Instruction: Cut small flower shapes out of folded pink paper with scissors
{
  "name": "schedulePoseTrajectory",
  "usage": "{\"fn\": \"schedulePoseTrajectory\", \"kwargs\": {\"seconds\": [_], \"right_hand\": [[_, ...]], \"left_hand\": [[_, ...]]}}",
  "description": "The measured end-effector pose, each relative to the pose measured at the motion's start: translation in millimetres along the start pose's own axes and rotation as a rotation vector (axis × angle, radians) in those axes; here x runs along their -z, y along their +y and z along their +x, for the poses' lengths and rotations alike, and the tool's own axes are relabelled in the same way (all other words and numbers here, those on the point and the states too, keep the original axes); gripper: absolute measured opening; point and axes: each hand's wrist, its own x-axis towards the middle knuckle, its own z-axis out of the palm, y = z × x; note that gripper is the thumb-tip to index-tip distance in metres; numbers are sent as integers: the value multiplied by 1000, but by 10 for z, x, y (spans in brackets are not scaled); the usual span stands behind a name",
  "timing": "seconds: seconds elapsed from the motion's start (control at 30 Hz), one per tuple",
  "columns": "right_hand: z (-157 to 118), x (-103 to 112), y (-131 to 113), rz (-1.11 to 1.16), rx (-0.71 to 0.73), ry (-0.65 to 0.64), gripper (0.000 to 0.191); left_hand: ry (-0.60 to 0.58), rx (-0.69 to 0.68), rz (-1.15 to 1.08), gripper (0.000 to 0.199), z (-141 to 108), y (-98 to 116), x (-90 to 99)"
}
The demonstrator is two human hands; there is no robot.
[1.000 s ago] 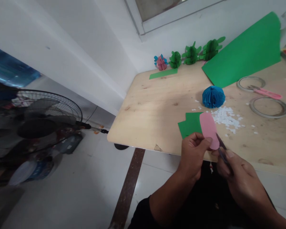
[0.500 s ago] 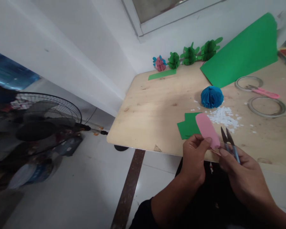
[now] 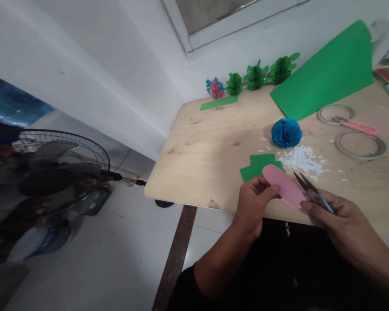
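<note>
Pale wooden counter [image 3: 194, 160], rounded pink paper piece [image 3: 288, 188] right of centre, lower half. Left hand [image 3: 253, 203] has fingers pinched on it; right hand's [image 3: 343, 218] fingers clamp its end plus blue-handled metal snips [image 3: 326, 203], probably tucked there to steady the paper two-handed.

The person wore a black fabric sleeve [image 3: 184, 286] on the left arm, its edge loose and softly rounded around the forearm. Below that cuff, the forearm and the left hand [image 3: 256, 198] were bare. The right hand [image 3: 339, 212] was bare too, as was its forearm. Matte black clothing [image 3: 262, 268] covered the body and merged into one dark area, its folds and seams too dim to tell. It carried a small, blurred pale fleck [image 3: 294, 281] low at the front.
</note>
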Motion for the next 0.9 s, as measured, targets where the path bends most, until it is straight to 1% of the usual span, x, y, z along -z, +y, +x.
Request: {"fn": "schedulePoseTrajectory", "kwargs": {"seconds": [0.03,0.1,0.2,0.3,0.37,0.53,0.6,0.67,0.8,0.9], "right_hand": [[6,23,-33,4,-8,2,31],[25,54,-92,36,5,47,29],[70,68,-176,103,45,132,32],[114,69,-260,135,45,171,36],[139,81,-305,121,16,152,38],[188,109,-373,50,-15,-29,38],[200,92,-388,44,-15,-29,41],[199,70,-386,68,11,9,43],[152,91,-299,118,140,14,52],[89,162,-210,96,115,-5,50]], "left_hand": [[-19,10,17,21,-2,20,14],[-38,40,32,22,-22,32,31],[-37,81,41,20,-64,-8,39],[-44,101,54,21,-89,-51,52],[-40,96,60,23,-90,-47,67],[-23,116,112,27,-69,35,81],[-16,123,128,26,-62,41,67],[3,103,120,26,-51,23,53],[26,33,103,27,-19,-7,58],[27,15,111,25,4,29,86]]}}
